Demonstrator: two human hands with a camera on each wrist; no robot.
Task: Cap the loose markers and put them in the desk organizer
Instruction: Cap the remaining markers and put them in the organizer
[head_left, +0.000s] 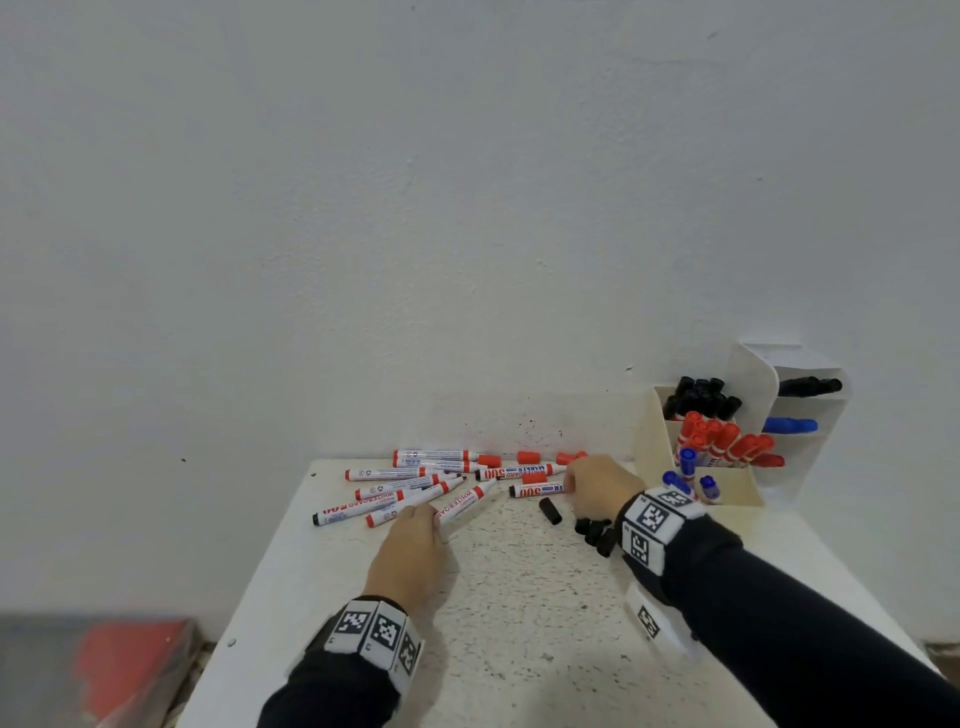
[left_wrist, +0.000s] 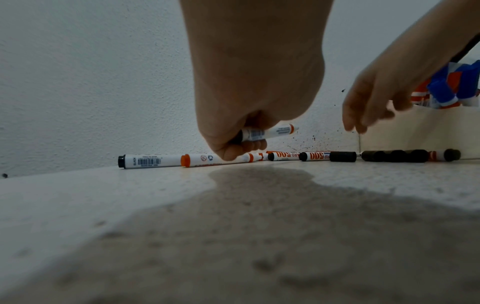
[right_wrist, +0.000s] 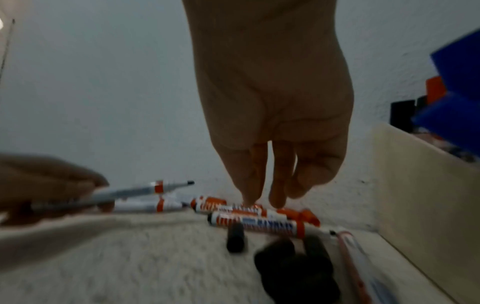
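Markers (head_left: 410, 486) are lying loose while the left hand (head_left: 410, 551) is gripping one (left_wrist: 270, 133) and the right hand (head_left: 597, 491), fingers loose and empty, is reaching for caps (head_left: 595, 530) that may roll away

- Head view: high above the table (head_left: 519, 597), facing forward and down toward the wall; both hands in frame.
- Left wrist view: low, just above the tabletop, looking along the left hand (left_wrist: 249, 82) toward the wall.
- Right wrist view: close behind the right hand (right_wrist: 272, 113), blurred.
- All views share the scattered markers (head_left: 415, 483).
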